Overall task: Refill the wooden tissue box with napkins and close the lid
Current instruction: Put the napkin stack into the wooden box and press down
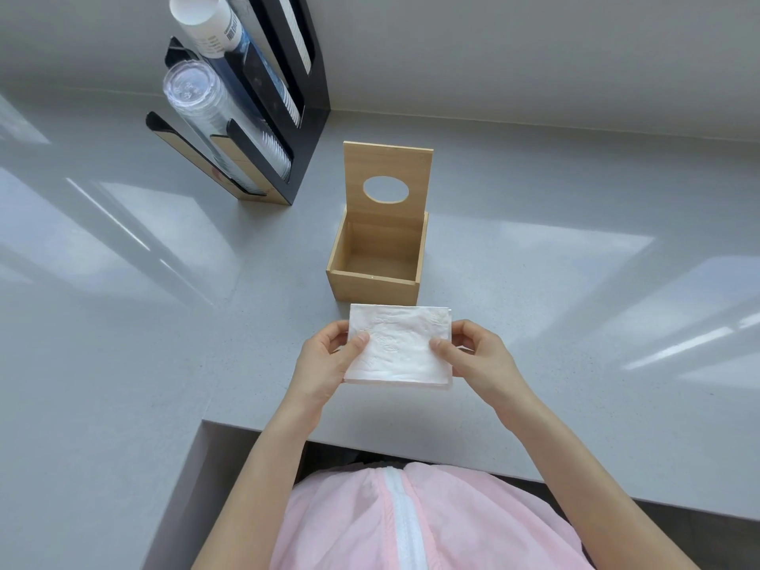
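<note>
A square wooden tissue box [372,288] stands on the grey counter, its inside bare. Its lid [386,162], with an oval hole, is swung up and stands upright at the far side. Just in front of the box I hold a white stack of embossed napkins [399,343] above the counter. My left hand [329,359] grips the stack's left edge, thumb on top. My right hand [473,351] grips the right edge the same way.
A black cup dispenser [296,129] with clear plastic cups [193,92] and paper cups [205,22] stands at the back left near the wall. The grey counter [575,322] has a front edge close to my body, stepping back on the left.
</note>
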